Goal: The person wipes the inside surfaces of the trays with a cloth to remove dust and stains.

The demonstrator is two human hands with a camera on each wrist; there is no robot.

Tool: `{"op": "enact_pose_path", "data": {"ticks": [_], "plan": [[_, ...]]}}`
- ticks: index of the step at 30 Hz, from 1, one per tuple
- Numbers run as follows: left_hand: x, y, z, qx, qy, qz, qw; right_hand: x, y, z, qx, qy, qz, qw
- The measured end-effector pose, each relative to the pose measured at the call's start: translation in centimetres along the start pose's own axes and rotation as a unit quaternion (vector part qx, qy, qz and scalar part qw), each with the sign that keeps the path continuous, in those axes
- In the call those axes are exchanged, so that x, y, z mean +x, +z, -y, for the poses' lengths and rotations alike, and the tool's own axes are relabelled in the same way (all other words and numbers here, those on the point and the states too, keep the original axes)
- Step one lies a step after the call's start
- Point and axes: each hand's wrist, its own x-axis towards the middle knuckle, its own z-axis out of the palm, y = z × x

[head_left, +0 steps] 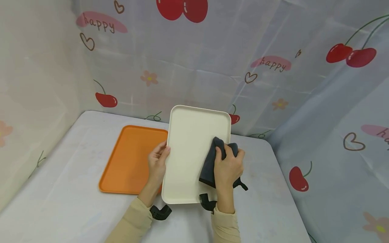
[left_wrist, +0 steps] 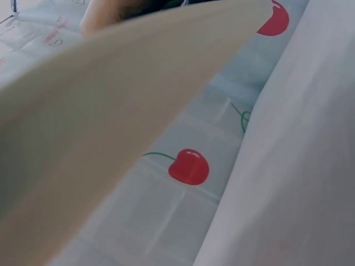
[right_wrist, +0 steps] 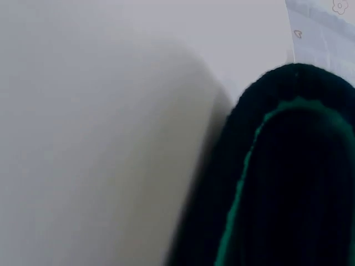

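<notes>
A cream rectangular tray (head_left: 191, 145) with a low rim is tilted up toward the head camera. My left hand (head_left: 158, 160) grips its left edge, thumb on the front side. In my right hand (head_left: 228, 165) is a bunched dark grey cloth (head_left: 209, 165), pinched between thumb and fingers against the right part of the tray's face. A black loop hangs from the cloth's lower right. The left wrist view shows the blurred tray edge (left_wrist: 111, 105) from the side. Close up in the right wrist view, the folded cloth (right_wrist: 222, 194) lies over the pale tray surface (right_wrist: 111, 111).
An orange tray (head_left: 130, 162) lies flat on the white table (head_left: 76, 209), partly behind the cream tray. Curtains (head_left: 200, 47) printed with cherries and hearts hang behind and at both sides. Black wrist mounts (head_left: 161, 212) sit on both wrists.
</notes>
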Motion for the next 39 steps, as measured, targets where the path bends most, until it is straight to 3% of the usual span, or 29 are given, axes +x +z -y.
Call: {"op": "enact_pose_path", "data": {"ticks": [19,32,39], "plan": [[-0.2,0.0,0.1,-0.009,0.004,0.009,0.9999,-2.3,0.8,4.4,0.041,-0.051,0.031,0.9973],[-0.4,0.3,0.1,-0.016,-0.014,0.005,0.9998,-4.2,1.2,8.0,0.063,-0.129,0.053,0.9883],[-0.4,0.1,0.3,-0.014,0.001,0.003,0.9999,-4.6,1.1,8.9,0.066,-0.154,0.056,0.9842]]}}
